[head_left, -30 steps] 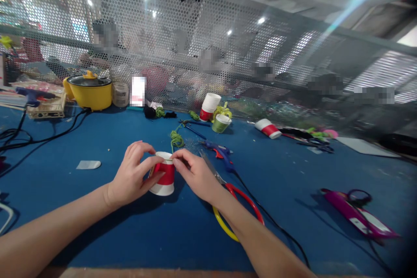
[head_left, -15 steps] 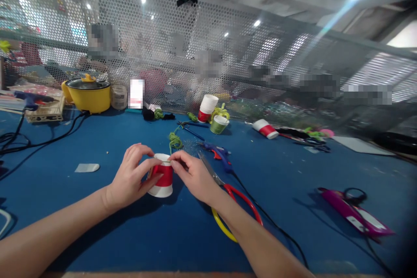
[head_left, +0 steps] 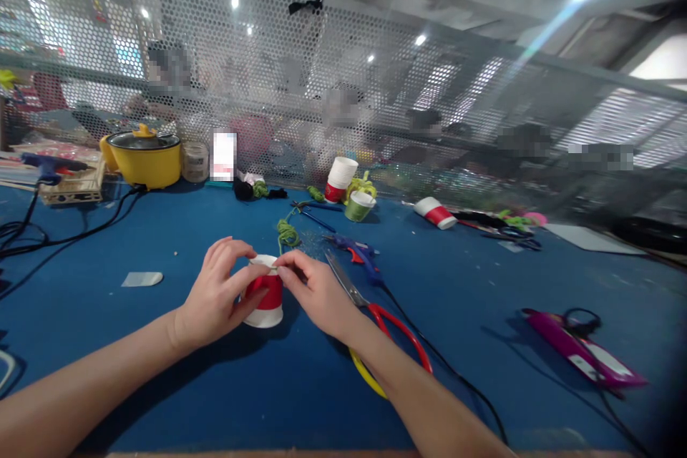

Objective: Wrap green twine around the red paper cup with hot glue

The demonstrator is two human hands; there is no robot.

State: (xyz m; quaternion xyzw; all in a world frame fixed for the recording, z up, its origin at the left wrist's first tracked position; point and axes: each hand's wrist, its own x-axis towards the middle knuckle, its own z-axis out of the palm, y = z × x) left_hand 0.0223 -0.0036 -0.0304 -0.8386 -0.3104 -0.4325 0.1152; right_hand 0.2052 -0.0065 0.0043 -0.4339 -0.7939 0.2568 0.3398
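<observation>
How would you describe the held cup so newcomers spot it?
On the blue tabletop, find the metal scissors with red and yellow handles. Left of them, between the left hand and right hand, is a white paper cup with a red band. Unlike the tipped red-banded white cup and the red-and-white cup stack farther back, it is held.

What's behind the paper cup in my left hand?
Behind the paper cup lies a small bundle of green yarn, one strand running toward your right hand. The patch of table directly behind the cup is covered from view.
</observation>
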